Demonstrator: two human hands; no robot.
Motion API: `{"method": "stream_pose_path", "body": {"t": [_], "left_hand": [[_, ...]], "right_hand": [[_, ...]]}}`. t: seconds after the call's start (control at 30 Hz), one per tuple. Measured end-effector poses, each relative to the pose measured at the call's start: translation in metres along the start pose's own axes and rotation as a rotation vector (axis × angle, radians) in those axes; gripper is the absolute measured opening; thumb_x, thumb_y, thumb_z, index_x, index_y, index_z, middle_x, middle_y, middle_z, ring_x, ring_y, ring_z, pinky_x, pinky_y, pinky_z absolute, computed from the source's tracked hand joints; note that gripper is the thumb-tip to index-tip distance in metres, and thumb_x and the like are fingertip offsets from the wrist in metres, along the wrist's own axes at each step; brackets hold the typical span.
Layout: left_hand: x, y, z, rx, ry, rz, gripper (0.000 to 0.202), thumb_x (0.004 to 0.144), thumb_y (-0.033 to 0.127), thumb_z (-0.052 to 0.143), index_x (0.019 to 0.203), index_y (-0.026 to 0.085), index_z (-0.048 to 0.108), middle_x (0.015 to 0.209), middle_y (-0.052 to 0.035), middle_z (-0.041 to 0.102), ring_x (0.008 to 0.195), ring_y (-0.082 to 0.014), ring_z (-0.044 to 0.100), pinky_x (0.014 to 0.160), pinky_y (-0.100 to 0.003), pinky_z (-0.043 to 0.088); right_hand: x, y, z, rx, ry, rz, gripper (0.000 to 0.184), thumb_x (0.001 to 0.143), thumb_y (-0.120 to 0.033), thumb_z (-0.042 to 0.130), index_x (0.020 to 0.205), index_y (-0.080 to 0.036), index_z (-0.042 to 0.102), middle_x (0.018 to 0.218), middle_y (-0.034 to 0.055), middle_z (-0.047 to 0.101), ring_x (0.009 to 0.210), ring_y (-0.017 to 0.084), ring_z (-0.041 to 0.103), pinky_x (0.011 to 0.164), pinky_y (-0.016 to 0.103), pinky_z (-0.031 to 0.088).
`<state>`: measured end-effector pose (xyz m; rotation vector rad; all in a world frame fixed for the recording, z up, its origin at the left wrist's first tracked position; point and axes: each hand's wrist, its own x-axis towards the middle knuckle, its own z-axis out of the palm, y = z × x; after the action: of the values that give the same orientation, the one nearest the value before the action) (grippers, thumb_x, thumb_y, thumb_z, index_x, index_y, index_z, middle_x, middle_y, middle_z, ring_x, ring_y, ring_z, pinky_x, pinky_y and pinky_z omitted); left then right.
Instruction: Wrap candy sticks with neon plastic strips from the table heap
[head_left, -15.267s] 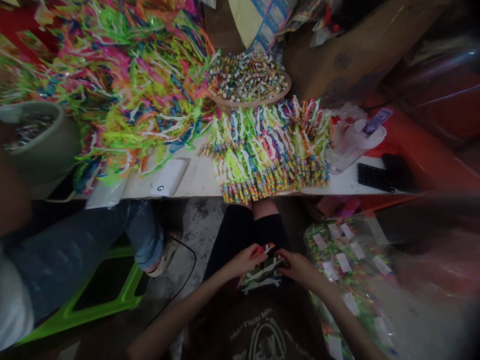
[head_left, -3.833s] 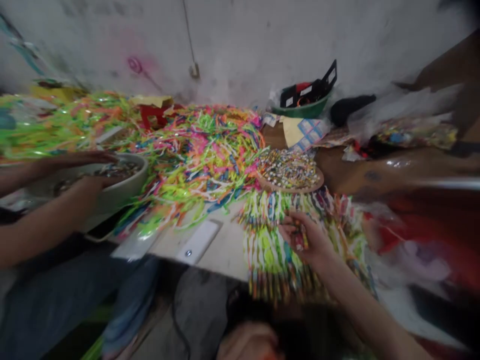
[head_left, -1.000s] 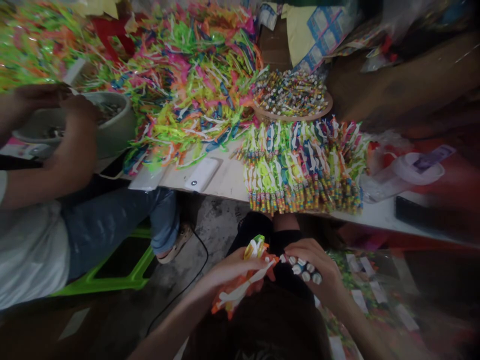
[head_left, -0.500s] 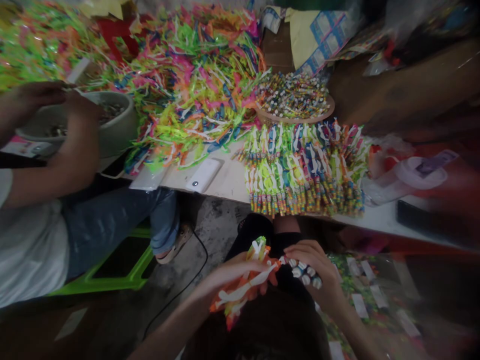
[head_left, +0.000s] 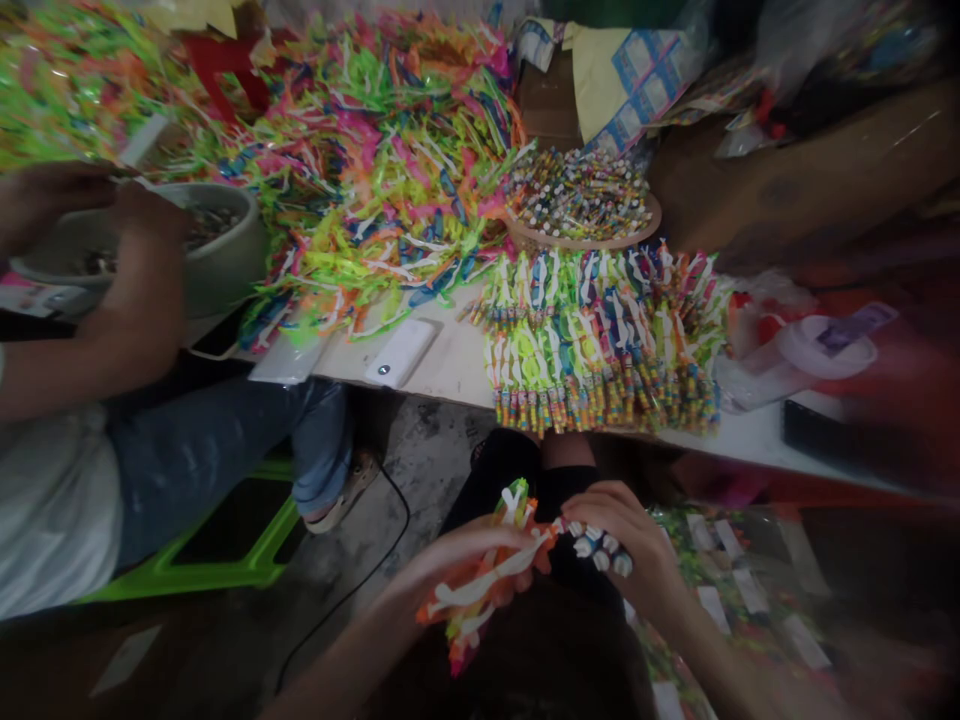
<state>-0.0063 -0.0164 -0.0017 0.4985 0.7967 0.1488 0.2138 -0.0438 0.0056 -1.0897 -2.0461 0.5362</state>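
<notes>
head camera shows me the left hand (head_left: 491,543) clasping orange-and-white strips (head_left: 480,588) and the right hand (head_left: 628,525) curled around white-ended sticks (head_left: 601,550). i see both bundles nearly meeting over the lap (head_left: 568,487), near the table (head_left: 457,352).

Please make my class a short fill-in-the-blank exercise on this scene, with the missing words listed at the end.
1. The person's ____ hand holds the bunch of colourful strips.
2. The right hand holds several small tubes whose visible ends are mostly ____.
3. The plastic stool at the lower left of the view is bright ____.

Missing words: left; white; green.
</notes>
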Motion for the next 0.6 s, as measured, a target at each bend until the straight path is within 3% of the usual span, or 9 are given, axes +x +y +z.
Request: {"method": "stream_pose_path", "body": {"t": [0.3,0.43,0.6], "left_hand": [[-0.004,0.002,0.002,0.144,0.049,0.031,0.028,0.073,0.037,0.06,0.079,0.01,0.067,0.061,-0.0019,0.059,0.045,-0.0075,0.048,0.039,-0.016,0.032],[-0.008,0.015,0.001,0.474,-0.025,0.137,0.025,0.073,0.034,0.061,0.086,0.013,0.067,0.077,-0.0026,0.066,0.058,-0.0095,0.053,0.052,-0.017,0.04],[-0.013,0.027,0.004,0.963,0.052,0.152,0.025,0.071,0.035,0.061,0.086,0.017,0.069,0.075,0.0015,0.067,0.066,-0.0126,0.056,0.053,-0.017,0.036]], "right_hand": [[-0.007,0.002,-0.005,0.027,-0.186,-0.023,0.032,0.083,-0.007,0.051,0.111,-0.022,0.054,0.102,0.0064,0.066,0.092,0.019,0.053,0.079,0.032,0.046],[0.001,-0.001,-0.016,0.099,-0.412,0.105,0.028,0.079,-0.006,0.057,0.101,-0.022,0.06,0.092,0.0036,0.067,0.087,0.016,0.056,0.074,0.025,0.047],[0.016,-0.014,-0.023,0.102,-0.653,0.231,0.022,0.073,-0.018,0.067,0.094,-0.025,0.065,0.086,0.0002,0.067,0.078,0.014,0.062,0.066,0.021,0.044]]}}
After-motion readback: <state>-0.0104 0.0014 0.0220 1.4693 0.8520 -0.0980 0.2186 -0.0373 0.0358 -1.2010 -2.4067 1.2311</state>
